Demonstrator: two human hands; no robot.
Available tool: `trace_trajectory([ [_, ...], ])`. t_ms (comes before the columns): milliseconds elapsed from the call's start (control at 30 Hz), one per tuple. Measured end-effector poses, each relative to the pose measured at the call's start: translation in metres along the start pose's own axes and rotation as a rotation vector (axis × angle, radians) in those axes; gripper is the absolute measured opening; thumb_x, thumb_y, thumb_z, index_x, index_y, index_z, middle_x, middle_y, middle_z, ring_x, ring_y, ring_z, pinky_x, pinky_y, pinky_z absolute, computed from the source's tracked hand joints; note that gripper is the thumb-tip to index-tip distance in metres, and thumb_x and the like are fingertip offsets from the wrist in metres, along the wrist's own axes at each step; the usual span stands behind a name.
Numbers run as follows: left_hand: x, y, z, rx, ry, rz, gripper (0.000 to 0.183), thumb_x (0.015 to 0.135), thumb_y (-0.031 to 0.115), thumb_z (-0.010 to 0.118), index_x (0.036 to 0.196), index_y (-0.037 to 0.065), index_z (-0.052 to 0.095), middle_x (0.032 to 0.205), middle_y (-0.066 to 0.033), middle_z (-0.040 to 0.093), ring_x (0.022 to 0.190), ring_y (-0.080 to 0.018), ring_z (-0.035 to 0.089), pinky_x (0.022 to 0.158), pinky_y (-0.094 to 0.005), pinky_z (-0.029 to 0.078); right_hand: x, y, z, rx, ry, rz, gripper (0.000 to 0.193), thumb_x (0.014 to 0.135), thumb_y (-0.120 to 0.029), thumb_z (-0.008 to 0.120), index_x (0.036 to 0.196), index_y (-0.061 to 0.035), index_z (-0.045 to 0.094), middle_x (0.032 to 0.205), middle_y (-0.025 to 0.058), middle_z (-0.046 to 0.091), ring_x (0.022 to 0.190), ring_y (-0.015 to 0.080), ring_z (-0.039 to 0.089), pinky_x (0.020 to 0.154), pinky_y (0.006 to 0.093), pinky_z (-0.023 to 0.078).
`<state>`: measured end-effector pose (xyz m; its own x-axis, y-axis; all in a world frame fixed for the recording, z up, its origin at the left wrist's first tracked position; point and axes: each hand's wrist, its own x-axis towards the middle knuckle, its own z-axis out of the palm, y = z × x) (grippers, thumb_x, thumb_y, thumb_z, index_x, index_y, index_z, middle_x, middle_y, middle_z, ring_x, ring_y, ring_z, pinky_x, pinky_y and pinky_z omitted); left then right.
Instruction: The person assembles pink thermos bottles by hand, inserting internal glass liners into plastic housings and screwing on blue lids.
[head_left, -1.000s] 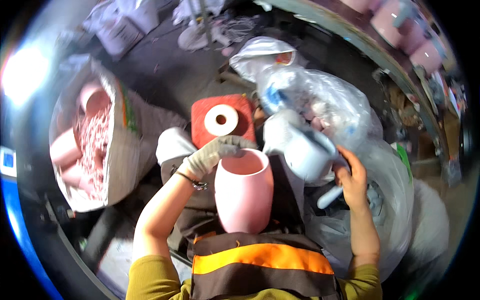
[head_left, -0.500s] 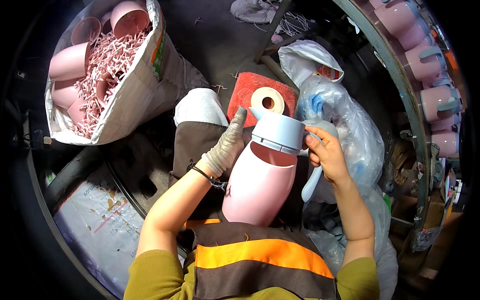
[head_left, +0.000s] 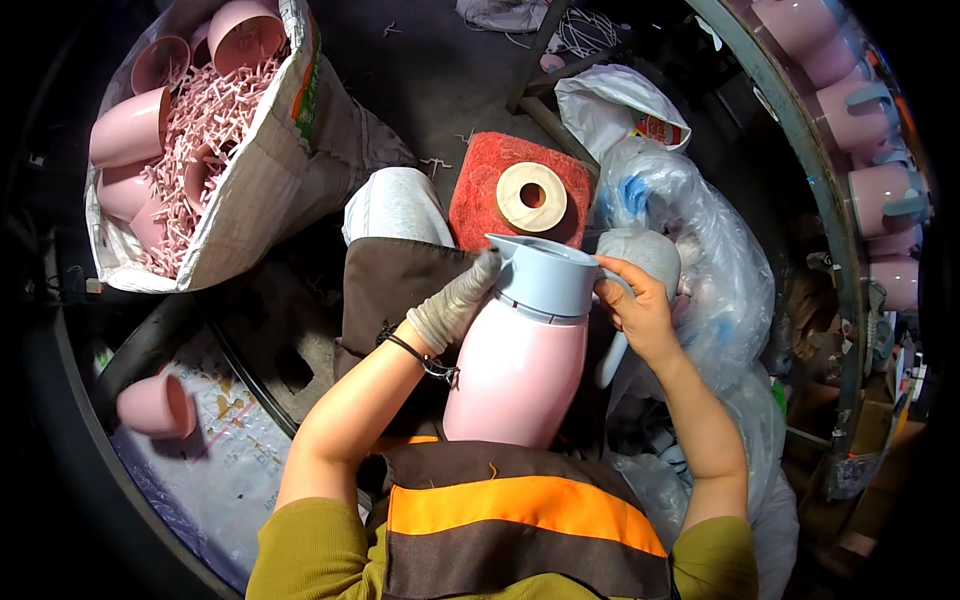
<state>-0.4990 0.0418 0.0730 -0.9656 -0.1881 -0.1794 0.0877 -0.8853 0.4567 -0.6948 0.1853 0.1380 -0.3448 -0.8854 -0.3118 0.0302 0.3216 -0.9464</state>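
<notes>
A pink jug body (head_left: 517, 382) stands upright, leaning slightly, in my lap against the brown apron. On its top sits a light blue-grey spouted collar (head_left: 545, 278), its lower rim meeting the body's mouth. My left hand (head_left: 458, 302), in a pale glove, is closed around the jug's left side near the spout; part of its fingers is hidden behind the jug. My bare right hand (head_left: 638, 305) pinches the collar's curved handle (head_left: 614, 355) near its upper end. The handle's lower end hangs free, apart from the body.
At the left, a white woven sack (head_left: 290, 190) holds pink cups and many small pink pieces. Below it, a pink cup (head_left: 158, 407) lies on a plastic sheet (head_left: 235, 470). A tape roll (head_left: 513, 198) rests on a red cushion (head_left: 478, 185). Pink jugs (head_left: 856, 115) line a rack (head_left: 815, 170).
The collar has come down onto the jug's mouth, closing the gap seen before. My left thumb has lowered beside the spout. A pink cup now lies on the sheet at left.
</notes>
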Motion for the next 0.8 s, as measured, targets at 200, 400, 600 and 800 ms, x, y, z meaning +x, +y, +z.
trace_trajectory([
  [200, -0.003, 0.015, 0.008, 0.303, -0.079, -0.024, 0.068, 0.085, 0.04, 0.068, 0.135, 0.0, 0.046, 0.12, -0.0068, 0.058, 0.109, -0.0142, 0.054, 0.097, -0.0295, 0.044, -0.004, 0.008, -0.006, 0.008, -0.066, 0.0, 0.038, 0.092, -0.023, 0.066, 0.125, -0.005, 0.061, 0.074, -0.0059, 0.057, 0.057, 0.001, 0.043, 0.05, 0.0166, 0.033],
  [400, -0.006, 0.012, 0.02, 0.503, -0.007, -0.067, 0.056, 0.087, 0.036, 0.062, 0.128, 0.0, 0.051, 0.109, -0.0045, 0.059, 0.099, -0.0113, 0.053, 0.09, -0.027, 0.045, -0.014, 0.012, -0.013, -0.08, -0.142, 0.088, 0.051, 0.092, -0.031, 0.066, 0.133, -0.0036, 0.051, 0.079, -0.0011, 0.058, 0.061, 0.0051, 0.048, 0.054, 0.02, 0.038],
  [600, -0.006, 0.021, 0.031, 0.704, -0.078, -0.069, 0.054, 0.086, 0.033, 0.064, 0.126, -0.001, 0.052, 0.108, -0.0059, 0.061, 0.097, -0.0122, 0.055, 0.088, -0.0277, 0.046, 0.004, -0.046, -0.015, -0.553, -0.44, -0.181, 0.095, 0.068, -0.036, 0.085, 0.145, -0.0088, 0.035, 0.117, 0.0164, 0.063, 0.107, 0.0279, 0.062, 0.091, 0.0359, 0.048],
  [800, -0.014, 0.027, 0.038, 0.705, -0.102, -0.142, 0.057, 0.088, 0.036, 0.066, 0.129, 0.0, 0.051, 0.113, -0.0077, 0.06, 0.103, -0.0135, 0.054, 0.093, -0.0284, 0.045, 0.01, -0.07, -0.004, -0.589, -0.626, -0.012, 0.11, 0.057, -0.034, 0.089, 0.148, -0.0144, 0.031, 0.127, 0.0204, 0.059, 0.116, 0.0327, 0.059, 0.098, 0.0369, 0.045],
])
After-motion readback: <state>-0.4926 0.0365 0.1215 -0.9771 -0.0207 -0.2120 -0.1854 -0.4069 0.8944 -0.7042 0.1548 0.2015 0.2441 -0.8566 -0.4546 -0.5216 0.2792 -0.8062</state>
